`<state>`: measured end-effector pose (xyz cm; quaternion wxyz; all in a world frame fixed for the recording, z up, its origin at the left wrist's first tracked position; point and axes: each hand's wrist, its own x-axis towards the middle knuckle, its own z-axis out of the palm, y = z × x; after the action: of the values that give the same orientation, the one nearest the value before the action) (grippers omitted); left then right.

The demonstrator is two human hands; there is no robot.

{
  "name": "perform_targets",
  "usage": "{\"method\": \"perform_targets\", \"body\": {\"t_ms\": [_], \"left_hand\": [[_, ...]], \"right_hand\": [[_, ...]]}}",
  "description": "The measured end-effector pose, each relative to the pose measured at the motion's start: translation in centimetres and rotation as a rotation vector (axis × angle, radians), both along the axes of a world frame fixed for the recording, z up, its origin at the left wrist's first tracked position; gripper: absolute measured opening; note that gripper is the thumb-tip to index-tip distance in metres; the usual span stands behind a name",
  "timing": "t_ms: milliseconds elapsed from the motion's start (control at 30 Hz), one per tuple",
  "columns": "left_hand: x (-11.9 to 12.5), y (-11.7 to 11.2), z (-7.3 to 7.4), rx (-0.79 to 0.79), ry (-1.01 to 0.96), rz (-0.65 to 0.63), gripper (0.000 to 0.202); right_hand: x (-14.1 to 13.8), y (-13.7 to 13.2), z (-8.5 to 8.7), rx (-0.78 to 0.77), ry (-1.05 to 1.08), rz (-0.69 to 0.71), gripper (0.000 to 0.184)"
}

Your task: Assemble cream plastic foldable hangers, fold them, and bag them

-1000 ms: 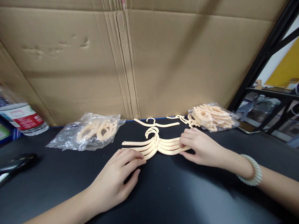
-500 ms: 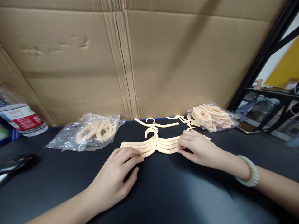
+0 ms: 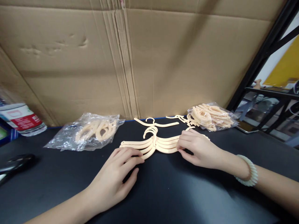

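Several cream plastic clothes hangers (image 3: 153,146) lie overlapped in a stack in front of me, their hooks bunched at the top. My left hand (image 3: 120,174) rests its fingers on the stack's left arms. Its thumb stands apart, and the hand is open. Over the right arms, my right hand (image 3: 198,147) is closed, thumb and fingertips at the lowest hanger's edge; its palm side is hidden. Behind the stack lies a single hanger (image 3: 167,124). A curved hook end (image 3: 190,128) shows just above my right hand, partly covered by it.
Left is a clear plastic bag (image 3: 67,133) with cream parts inside; at right, a fuller bag (image 3: 212,116) beside loose pieces (image 3: 178,117). A bottle (image 3: 23,119) and black mouse-like object (image 3: 17,163) are far left. Cardboard (image 3: 163,62) walls off the back of the black table (image 3: 151,199).
The hangers' hooks have fanned slightly to the left, and the lower left arms are spread a little more. Both hands stay nearly in place.
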<state>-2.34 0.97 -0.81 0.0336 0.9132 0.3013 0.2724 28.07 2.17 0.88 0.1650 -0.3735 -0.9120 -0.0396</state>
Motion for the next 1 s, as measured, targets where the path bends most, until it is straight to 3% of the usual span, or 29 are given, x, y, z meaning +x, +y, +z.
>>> {"method": "perform_targets", "body": {"t_ms": [667,1000], "left_hand": [[-0.06,0.01,-0.03,0.03,-0.003,-0.033,0.026],[-0.01,-0.04,0.09,0.024,-0.003,-0.026,0.025]], "right_hand": [[0.15,0.12,-0.43,0.205,0.101,0.092,0.021],[0.32,0.17,-0.46,0.182,0.175,0.09,0.017]]}}
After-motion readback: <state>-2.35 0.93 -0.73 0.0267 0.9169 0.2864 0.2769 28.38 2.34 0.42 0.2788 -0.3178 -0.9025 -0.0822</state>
